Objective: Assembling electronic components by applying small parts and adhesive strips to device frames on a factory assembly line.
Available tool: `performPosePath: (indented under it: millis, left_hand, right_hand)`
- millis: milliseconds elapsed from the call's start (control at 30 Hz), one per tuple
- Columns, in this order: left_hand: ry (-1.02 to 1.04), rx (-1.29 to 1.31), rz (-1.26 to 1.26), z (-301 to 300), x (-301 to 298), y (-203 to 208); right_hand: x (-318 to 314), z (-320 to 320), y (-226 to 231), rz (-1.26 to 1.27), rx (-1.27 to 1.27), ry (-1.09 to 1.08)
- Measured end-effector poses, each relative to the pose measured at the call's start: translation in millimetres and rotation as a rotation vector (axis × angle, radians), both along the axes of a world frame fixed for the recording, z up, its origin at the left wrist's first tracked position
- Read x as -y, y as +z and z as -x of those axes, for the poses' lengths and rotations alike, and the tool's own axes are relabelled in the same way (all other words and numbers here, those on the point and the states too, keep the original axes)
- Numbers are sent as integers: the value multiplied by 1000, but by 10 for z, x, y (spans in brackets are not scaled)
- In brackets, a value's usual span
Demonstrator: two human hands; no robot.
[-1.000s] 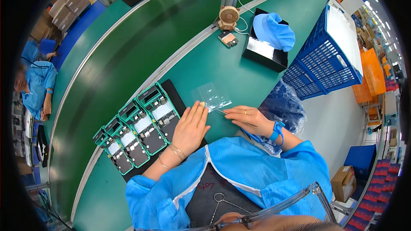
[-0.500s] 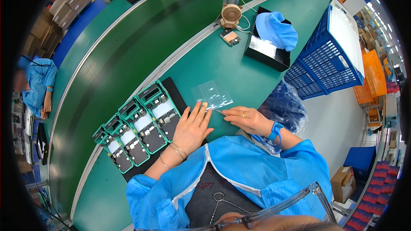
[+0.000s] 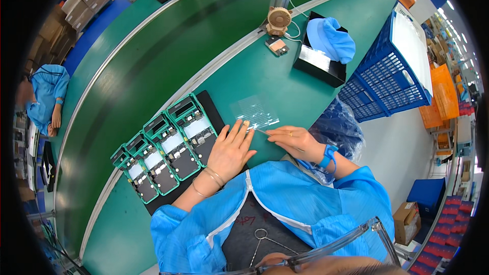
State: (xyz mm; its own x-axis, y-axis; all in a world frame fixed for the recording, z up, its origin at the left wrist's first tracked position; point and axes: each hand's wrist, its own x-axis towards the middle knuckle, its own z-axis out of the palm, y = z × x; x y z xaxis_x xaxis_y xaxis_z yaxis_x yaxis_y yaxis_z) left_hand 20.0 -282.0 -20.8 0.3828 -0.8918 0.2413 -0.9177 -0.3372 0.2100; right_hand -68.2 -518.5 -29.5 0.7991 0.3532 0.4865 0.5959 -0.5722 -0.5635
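Note:
A clear plastic sheet with fine rows of lines lies on the green table in front of me. My left hand rests with its fingers stretched out, fingertips at the sheet's near edge, holding nothing. My right hand pinches thin metal tweezers, whose tip reaches the sheet's near corner beside the left fingertips. Left of my left hand, several green-framed device housings with exposed circuit parts lie in a row on a black mat.
Beyond the sheet stand a small brown fan, a small flat part and a black box with a blue cap. Blue crates are on the right. A dark green belt curves past the table; a co-worker's hand is far left.
The whole view has shifted slightly. Both hands stay almost in place at the sheet's near edge, with the tweezers still in the right one.

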Motion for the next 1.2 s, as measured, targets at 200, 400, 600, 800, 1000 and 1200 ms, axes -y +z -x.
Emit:
performPosePath:
  millis: [200, 400, 600, 800, 1000, 1200]
  left_hand:
    - [126, 42, 259, -54, -348, 257]
    - [377, 212, 123, -149, -776, 215]
    - [449, 249, 136, -124, -816, 133]
    - [448, 187, 146, -134, -824, 112]
    - [439, 173, 154, -136, -825, 109]
    - [435, 201, 128, -150, -845, 62]
  right_hand:
    - [-82, -250, 276, -15, 22, 52]
    - [-548, -791, 186, 90, 183, 224]
    - [-930, -1146, 60, 167, 289, 288]
    - [-1000, -1197, 29, 259, 336, 306]
    - [-1005, -1185, 19, 288, 357, 292]
    - [-1018, -1172, 44, 324, 386, 281]
